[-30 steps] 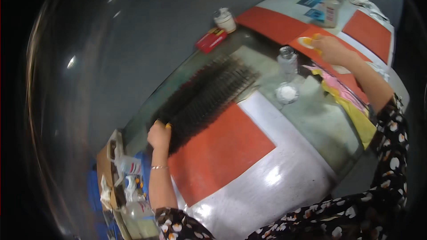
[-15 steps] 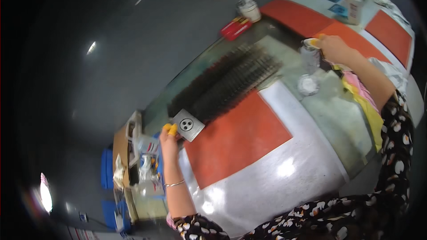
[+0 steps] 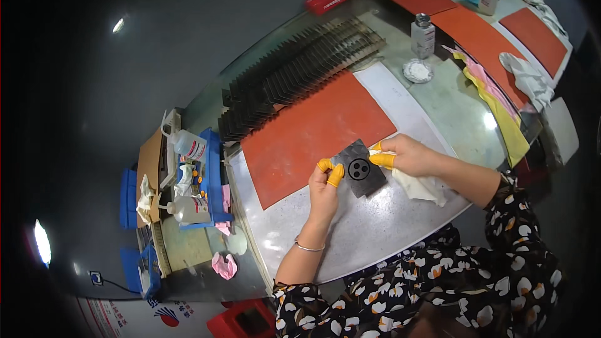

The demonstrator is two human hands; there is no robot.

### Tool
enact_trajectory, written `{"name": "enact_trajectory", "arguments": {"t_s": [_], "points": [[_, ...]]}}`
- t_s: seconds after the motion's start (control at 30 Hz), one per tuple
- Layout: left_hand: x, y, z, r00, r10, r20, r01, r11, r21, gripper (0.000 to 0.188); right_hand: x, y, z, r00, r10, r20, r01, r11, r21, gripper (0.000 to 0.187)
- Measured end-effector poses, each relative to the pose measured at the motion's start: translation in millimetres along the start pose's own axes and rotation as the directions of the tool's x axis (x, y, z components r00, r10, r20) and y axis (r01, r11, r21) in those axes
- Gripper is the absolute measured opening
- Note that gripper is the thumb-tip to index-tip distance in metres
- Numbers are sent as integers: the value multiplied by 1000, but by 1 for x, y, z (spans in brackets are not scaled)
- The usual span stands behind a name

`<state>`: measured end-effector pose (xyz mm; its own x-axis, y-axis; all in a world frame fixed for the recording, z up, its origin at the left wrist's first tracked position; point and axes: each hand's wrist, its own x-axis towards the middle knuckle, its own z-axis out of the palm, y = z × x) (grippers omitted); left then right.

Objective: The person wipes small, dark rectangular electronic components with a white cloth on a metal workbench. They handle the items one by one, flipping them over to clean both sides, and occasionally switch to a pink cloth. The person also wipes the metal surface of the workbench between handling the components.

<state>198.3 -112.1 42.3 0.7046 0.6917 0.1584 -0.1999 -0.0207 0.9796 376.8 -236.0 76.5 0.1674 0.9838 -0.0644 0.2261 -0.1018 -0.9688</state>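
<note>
Over the white sheet on the bench, my left hand (image 3: pixel 323 194) pinches a thin, dark square plate (image 3: pixel 370 183) by its left edge. A ring with three round holes or dots marks the plate's face. Yellow finger cots cover the thumb and finger of each hand. My right hand (image 3: pixel 410 158) closes on a white cloth (image 3: pixel 421 189) at the plate's right edge, and the cloth's loose end hangs below. Beyond lies an orange mat (image 3: pixel 319 134), with a rack of upright dark plates (image 3: pixel 300 75) behind it.
Far right stand a metal-capped bottle (image 3: pixel 423 40) and a small dish of white material (image 3: pixel 418 71). Yellow and pink cloths (image 3: pixel 498 106) drape at the bench's right side. A blue tray (image 3: pixel 215 178) with squeeze bottles (image 3: pixel 190 209) sits left; a red box (image 3: pixel 327 1) lies at the back.
My left hand has brought the plate rightward from near the rack. My right hand has left the capped bottle and come down to the plate, now with a white cloth.
</note>
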Motion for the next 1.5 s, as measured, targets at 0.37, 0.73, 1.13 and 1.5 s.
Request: {"name": "enact_trajectory", "arguments": {"t_s": [0.37,0.73,1.13,1.5], "points": [[-43,21,-3,857,-240,456,423,832,-359,43,-41,5,58,1000,10,5,-10,999,-43,18],[-62,22,-13,758,-145,636,258,962,-88,11,-51,-41,31,788,-422,448,615,541,-574,35],[-65,23,-15,698,-270,663,283,955,90,17,-37,-39,31,770,-234,594,586,629,-511,22],[-66,20,-34,848,-128,515,325,892,-314,36,-41,-17,22,778,-401,483,627,522,-578,44]]}}
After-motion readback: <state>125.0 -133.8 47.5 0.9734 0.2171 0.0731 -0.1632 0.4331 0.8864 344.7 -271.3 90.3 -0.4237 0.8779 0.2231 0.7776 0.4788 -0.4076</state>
